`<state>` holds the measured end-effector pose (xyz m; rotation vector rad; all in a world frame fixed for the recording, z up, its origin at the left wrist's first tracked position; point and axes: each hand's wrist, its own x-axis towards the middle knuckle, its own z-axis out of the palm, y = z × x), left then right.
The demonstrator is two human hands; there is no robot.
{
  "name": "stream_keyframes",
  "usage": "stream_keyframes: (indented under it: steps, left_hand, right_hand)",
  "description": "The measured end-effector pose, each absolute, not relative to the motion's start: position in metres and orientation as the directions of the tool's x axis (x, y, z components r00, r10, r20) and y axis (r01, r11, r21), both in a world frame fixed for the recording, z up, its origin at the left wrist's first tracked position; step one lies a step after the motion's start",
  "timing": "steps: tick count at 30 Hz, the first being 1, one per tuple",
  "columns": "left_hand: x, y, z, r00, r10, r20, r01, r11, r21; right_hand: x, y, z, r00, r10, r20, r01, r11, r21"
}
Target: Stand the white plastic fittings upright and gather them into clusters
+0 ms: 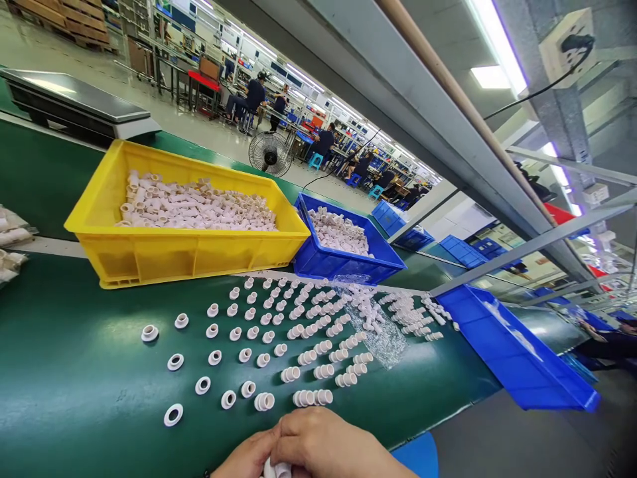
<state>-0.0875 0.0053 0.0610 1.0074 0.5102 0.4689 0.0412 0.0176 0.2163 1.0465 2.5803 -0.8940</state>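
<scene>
My two hands meet at the bottom edge of the view, over the near side of the green table (74, 385). My left hand (246, 458) and my right hand (331, 448) are both closed around small white plastic fittings (277, 470), which show only partly between the fingers. Just beyond the hands, several rows of white round fittings (271, 342) stand on the table. A clear plastic bag (378, 332) with more fittings lies to the right of the rows.
A yellow bin (149, 255) full of white fittings stands behind the rows, with a blue bin (348, 269) of fittings to its right. An emptier blue tray (517, 358) overhangs the table's right end. A scale (74, 106) sits at the back left. Seated workers and a fan (270, 154) are far behind.
</scene>
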Motion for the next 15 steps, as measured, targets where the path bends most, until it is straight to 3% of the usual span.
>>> stream_keyframes:
  steps: [5,8,10,11,15]
  left_hand:
    - [-0.080,0.003,0.062,0.821,0.491,-0.293,-0.079,0.604,0.793]
    - [-0.071,-0.002,0.055,0.826,0.331,-0.457,-0.004,0.814,0.581]
    - [-0.069,-0.005,0.048,0.849,0.246,-0.467,-0.018,0.898,0.440]
    - [-0.069,-0.006,0.045,0.862,0.241,-0.446,-0.036,0.906,0.421]
    - [-0.076,-0.004,0.043,0.881,0.277,-0.384,-0.021,0.834,0.552]
  right_hand:
    - [0.052,0.020,0.230,-0.620,0.663,-0.419,0.778,0.455,-0.433]
    - [0.067,0.040,0.241,-0.479,0.810,-0.339,0.858,0.351,-0.374]
    - [0.079,0.063,0.243,-0.389,0.897,-0.210,0.888,0.305,-0.345]
    - [0.085,0.077,0.243,-0.350,0.925,-0.146,0.901,0.290,-0.324]
    - [0.103,0.139,0.231,-0.217,0.976,0.013,0.965,0.217,-0.148]
